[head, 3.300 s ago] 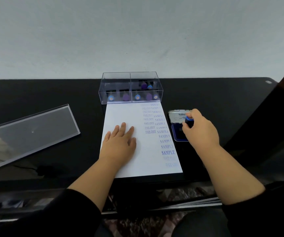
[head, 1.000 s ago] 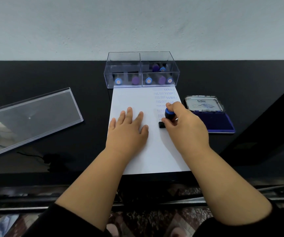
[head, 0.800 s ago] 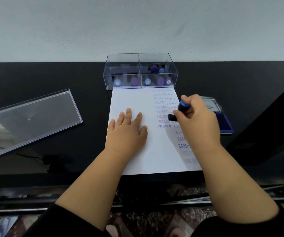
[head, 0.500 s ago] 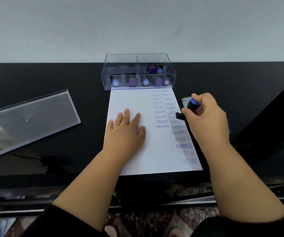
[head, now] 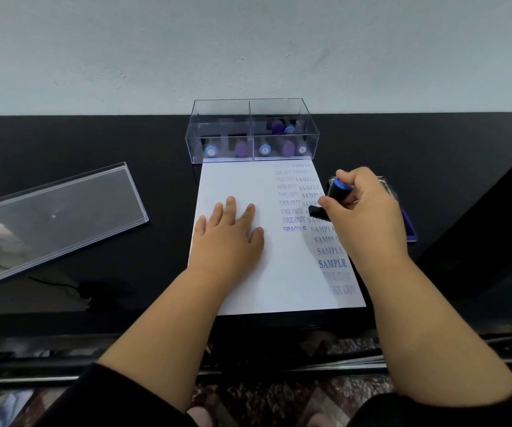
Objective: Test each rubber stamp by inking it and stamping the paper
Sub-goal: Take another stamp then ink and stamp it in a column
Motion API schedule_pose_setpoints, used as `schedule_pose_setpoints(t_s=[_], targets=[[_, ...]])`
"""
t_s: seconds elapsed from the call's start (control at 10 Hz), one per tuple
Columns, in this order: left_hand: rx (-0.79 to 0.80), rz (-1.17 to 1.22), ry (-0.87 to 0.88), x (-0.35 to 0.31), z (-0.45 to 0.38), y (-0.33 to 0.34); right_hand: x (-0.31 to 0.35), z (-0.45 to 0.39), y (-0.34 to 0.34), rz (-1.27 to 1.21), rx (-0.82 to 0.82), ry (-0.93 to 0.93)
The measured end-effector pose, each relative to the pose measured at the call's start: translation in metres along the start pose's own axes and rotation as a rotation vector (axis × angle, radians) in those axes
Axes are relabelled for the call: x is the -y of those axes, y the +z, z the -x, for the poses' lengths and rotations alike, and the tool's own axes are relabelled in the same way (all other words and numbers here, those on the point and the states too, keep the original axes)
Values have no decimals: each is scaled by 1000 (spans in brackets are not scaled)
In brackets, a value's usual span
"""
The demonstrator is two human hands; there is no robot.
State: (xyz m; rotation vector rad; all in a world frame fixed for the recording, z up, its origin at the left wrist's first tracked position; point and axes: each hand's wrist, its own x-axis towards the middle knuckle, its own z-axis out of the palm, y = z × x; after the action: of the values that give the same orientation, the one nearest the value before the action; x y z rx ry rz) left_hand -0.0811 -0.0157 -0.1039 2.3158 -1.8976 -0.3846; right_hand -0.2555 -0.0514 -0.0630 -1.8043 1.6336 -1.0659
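From the head camera, the left hand [head: 228,238] lies flat on the sheet of paper [head: 248,186], fingers [head: 231,208] straight and spread, holding nothing and pressing the sheet against the black counter [head: 78,143]. The right hand [head: 361,217] has its fingers curled round a rubber stamp [head: 334,197] with a blue-topped dark handle, tilted, its black base over the right edge of the paper beside the printed words (whether the base touches the sheet cannot be told). The right half of the paper carries columns of blue prints reading FAX OUT, SAMPLE and one FRAGILE. Just right of the paper, mostly hidden behind the right hand, lies the blue ink pad [head: 408,224]. At the far end of the paper stands a clear two-compartment box [head: 251,109] with more stamps [head: 241,149] inside, blue and purple handle ends facing the camera. A clear lid [head: 54,217] lies well to the left on the counter.
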Motion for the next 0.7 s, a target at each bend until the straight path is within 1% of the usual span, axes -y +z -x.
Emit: schedule_pose_setpoints(t_s=[0.7], targets=[[5, -14, -8, -2, -2, -1, -6, -3, -3, 24, 10, -15]])
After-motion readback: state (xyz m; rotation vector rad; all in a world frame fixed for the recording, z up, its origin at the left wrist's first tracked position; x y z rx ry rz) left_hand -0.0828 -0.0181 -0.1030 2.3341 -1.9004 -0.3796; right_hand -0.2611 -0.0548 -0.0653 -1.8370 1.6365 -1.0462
